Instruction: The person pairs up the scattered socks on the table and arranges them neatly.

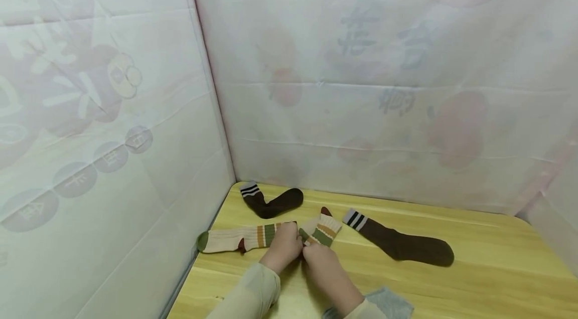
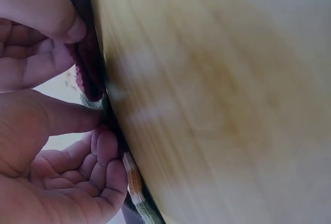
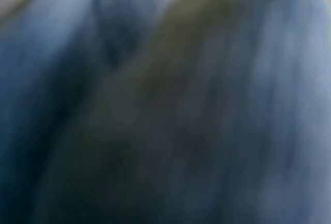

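Observation:
Side by side at the table's middle, my two hands work on striped cream socks. My left hand [image 1: 286,246] lies over the cuff end of one striped sock [image 1: 226,240], which stretches leftward with a green toe and dark red heel. My right hand [image 1: 324,265] is at the near end of the other striped sock [image 1: 327,232], its dark red tip pointing away. In the left wrist view, the upper hand's thumb and fingers pinch a dark red knit edge [image 2: 89,48]. Below it, the other hand's thumb and fingertips [image 2: 107,146] pinch fabric, mostly hidden.
Behind my hands a brown sock [image 1: 271,204] with a grey striped cuff lies bent. A second brown sock [image 1: 406,246] stretches out to the right. Blue-grey cloth [image 1: 389,302] shows beside my right forearm. Printed curtains [image 1: 361,123] border the wooden table [image 1: 492,238] at back and left.

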The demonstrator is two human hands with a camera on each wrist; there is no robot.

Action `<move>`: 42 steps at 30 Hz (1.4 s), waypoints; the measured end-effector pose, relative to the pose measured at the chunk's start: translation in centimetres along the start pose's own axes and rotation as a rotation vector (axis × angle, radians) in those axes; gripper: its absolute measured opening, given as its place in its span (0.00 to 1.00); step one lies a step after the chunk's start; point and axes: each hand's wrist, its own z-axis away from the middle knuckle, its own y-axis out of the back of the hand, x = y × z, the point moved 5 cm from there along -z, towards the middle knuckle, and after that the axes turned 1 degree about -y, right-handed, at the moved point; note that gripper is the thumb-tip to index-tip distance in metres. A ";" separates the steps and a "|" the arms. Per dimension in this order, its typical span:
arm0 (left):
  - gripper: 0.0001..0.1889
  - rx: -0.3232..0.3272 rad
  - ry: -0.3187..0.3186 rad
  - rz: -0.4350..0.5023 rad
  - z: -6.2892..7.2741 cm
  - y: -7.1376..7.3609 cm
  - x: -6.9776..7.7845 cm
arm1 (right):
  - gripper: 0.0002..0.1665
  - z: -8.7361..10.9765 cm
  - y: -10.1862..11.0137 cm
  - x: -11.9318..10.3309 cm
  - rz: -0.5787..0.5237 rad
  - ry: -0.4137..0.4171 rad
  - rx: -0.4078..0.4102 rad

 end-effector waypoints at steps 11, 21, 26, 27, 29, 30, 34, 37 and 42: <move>0.26 0.024 -0.045 -0.060 1.0 0.3 0.9 | 0.26 0.8 1.7 2.2 -0.344 -0.100 -0.081; 0.20 0.004 -0.037 -0.008 1.3 2.4 2.9 | 0.09 0.8 8.0 6.5 -0.461 -0.250 -0.017; 0.19 0.008 -0.035 0.020 1.9 3.6 3.4 | 0.06 1.5 10.5 9.7 -0.529 -0.289 -0.005; 0.19 0.013 -0.036 0.017 2.1 3.8 3.4 | 0.06 1.8 10.9 10.3 -0.533 -0.288 0.003; 0.18 0.015 -0.027 0.011 2.3 4.2 3.2 | 0.06 2.3 11.8 11.4 -0.517 -0.283 0.027; 0.17 0.013 -0.026 0.006 2.5 4.4 3.2 | 0.07 2.6 12.2 11.9 -0.501 -0.280 0.043; 0.14 0.001 -0.033 -0.009 2.9 4.9 3.2 | 0.06 4.0 13.4 13.9 -0.433 -0.279 0.076; 0.18 -0.011 -0.039 -0.003 3.3 5.1 3.3 | 0.07 5.3 13.8 15.2 -0.413 -0.300 0.065; 0.26 -0.034 -0.047 -0.004 3.7 5.6 3.5 | 0.10 7.2 14.0 17.3 -0.396 -0.342 0.051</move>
